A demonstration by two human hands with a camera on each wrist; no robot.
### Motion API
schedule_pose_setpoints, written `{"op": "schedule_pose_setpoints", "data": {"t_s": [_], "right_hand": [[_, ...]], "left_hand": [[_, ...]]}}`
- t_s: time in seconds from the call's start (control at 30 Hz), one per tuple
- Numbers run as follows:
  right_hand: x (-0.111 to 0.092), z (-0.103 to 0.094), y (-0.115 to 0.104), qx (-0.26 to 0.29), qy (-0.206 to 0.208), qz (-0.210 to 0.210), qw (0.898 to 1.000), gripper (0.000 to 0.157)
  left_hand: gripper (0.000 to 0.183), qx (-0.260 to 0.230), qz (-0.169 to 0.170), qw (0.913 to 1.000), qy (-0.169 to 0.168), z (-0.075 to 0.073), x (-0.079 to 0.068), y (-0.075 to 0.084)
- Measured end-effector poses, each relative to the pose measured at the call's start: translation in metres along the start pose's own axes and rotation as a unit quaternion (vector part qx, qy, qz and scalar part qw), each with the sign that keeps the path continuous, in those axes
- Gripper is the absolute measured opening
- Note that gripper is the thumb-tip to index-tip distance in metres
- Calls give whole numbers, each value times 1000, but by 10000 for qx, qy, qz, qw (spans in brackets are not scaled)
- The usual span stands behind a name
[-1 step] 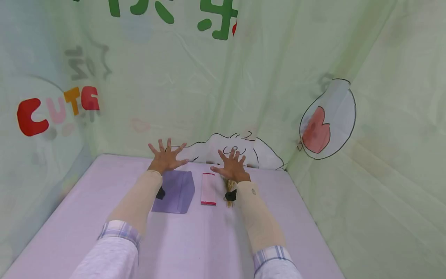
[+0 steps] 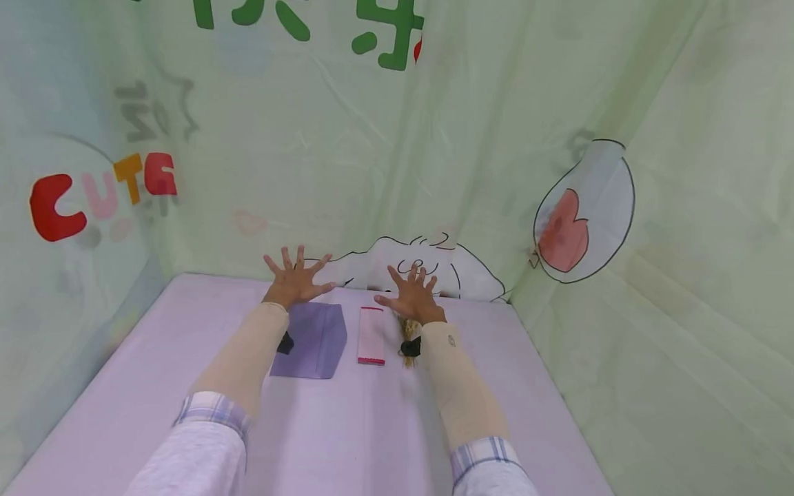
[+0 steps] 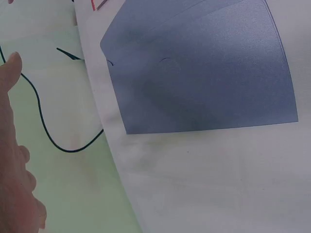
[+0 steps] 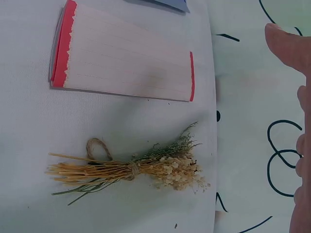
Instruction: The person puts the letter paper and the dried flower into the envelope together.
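Observation:
Both hands are held up over the far part of the table, fingers straight and spread, holding nothing. Below the left hand (image 2: pixel 293 284) lies a purple envelope (image 3: pixel 204 73), flat, with a pointed flap edge. The right hand (image 2: pixel 412 297) is above a small bunch of dried flowers (image 4: pixel 131 170) tied with twine, partly hidden by the wrist in the head view. Between them lies a pale pink lined paper (image 4: pixel 126 53) with red ends, perhaps folded or stacked. Neither hand touches these things.
The table (image 2: pixel 347 434) has a pale lilac cover. Behind it hangs a light green curtain (image 2: pixel 298 172) with printed drawings and letters, and curtains also close in the left and right sides.

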State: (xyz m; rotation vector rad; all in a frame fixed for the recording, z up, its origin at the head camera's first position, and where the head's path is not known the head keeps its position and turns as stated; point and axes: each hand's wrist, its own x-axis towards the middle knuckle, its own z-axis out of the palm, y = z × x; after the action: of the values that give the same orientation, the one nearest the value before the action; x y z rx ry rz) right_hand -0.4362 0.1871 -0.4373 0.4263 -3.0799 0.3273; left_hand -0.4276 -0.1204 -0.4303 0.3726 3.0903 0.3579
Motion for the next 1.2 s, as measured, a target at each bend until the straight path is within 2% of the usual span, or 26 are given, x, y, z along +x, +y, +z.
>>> {"op": "schedule_pose_setpoints", "data": {"t_s": [0.1,0.2,0.33,0.47,0.53,0.67,0.73,0.8,0.97,1.03,1.2], "right_hand": [[3,4,0,91,83,38,9999,90],[4,10,-2,345,394,160,9985,77],[-3,25,-5,738,1010,432,9912,56],[-12,45,-13,893,1463,679,9829,44],[-17,54,-17,1198,1617,818,9761,40],[-23,69,-27,2086,1904,1178,9520,32],[-26,77,-33,2253,1924,1412,9446,31],[-29,83,-39,2157,1853,1646,9445,34],[-36,90,-50,2063,1559,2206,9405,42],[-38,92,-52,2137,1485,2335,9369,43],[-38,95,-55,2194,1312,2493,9341,49]], "left_hand": [[84,-57,-30,10000,-34,3,-1,-1],[82,-294,11,9996,-32,8,-4,1],[80,-709,328,9969,85,22,-10,9],[78,-720,580,9955,205,39,-21,14],[74,-652,623,9957,213,46,-25,14],[62,-558,670,9959,257,59,-30,11],[57,-603,663,9957,231,67,-31,6],[56,-719,680,9948,258,76,-33,0],[61,-1132,627,9916,-84,94,-47,-7],[61,-1237,588,9903,-218,97,-51,-7],[57,-1191,575,9911,-162,109,-54,-8]]}}
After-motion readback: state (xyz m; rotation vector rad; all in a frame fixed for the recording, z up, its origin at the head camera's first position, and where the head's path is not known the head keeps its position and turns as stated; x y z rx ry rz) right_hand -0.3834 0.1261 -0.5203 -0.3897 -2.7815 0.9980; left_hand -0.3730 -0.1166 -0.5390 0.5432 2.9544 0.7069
